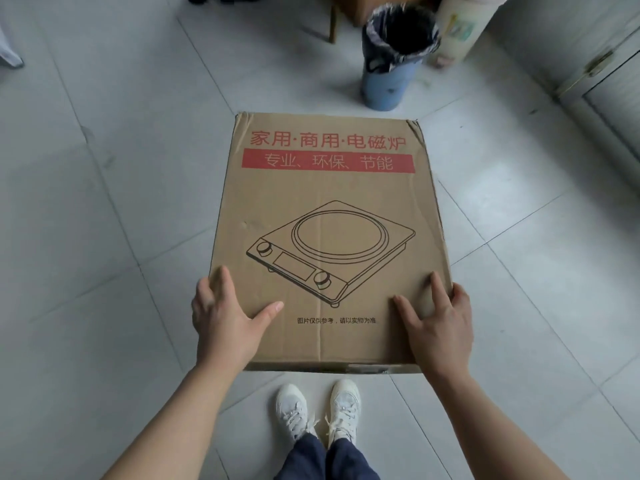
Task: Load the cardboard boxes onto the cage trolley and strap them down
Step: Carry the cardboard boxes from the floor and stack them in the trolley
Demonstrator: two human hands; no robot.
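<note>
Fingers point(225, 284) of the left hand point(221, 320) wrap over the left side edge of a cardboard box point(329, 209), with the thumb splayed flat across its top face. The right hand point(440, 327) mirrors this at the near right corner: two fingers lie on top and the rest curl over the right edge. Both hands are grasping the box.

Head view, looking straight down: the box is wide, flat and rectangular, made of plain brown corrugated card with soft creases and slightly crushed far corners. It is held level in front of the person, above a floor point(104, 202) of large, glossy pale grey tiles. Its top carries red Chinese lettering, a red banner, and a black line drawing of an induction cooker with a round hob and two knobs.

Below the near edge are white lace-up canvas shoes point(292, 410) and dark blue trouser legs point(329, 459). Beyond the box stands a round blue plastic bin point(388, 84) with a crinkled black liner. Beside it is a cream cylindrical container point(457, 29).
</note>
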